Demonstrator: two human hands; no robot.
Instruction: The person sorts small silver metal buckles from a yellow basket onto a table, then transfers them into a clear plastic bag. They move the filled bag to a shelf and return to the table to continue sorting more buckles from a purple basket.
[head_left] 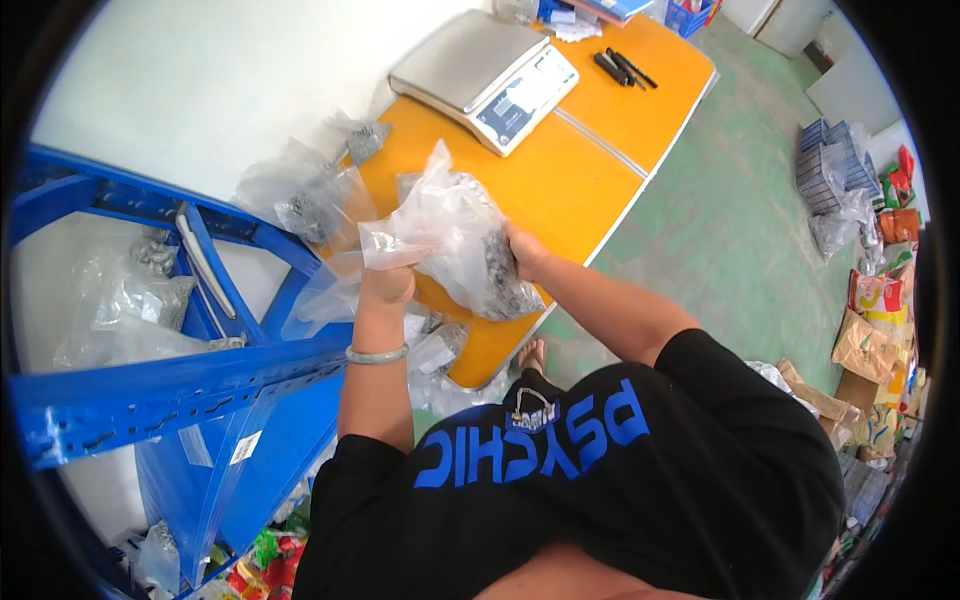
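A clear plastic bag (455, 225) is between my two hands over the near part of the orange table (560, 180). Small grey pieces fill its lower right side, too small to name. My left hand (392, 280) grips the loose plastic at the bag's left side, its fingers partly covered by the film. My right hand (524, 252) is wrapped round the bag's filled right side, with the fingertips hidden behind it. More clear bags with grey pieces (305, 210) lie left of my hands, by the wall. Another bag (440, 345) lies near the table's close end.
A weighing scale (485, 75) stands farther back, with black pen-like tools (625, 70) to its right. Blue metal shelving (180, 385) crowds my left side and holds bags. Crates (838, 170) and packages (870, 345) line the green floor's right side.
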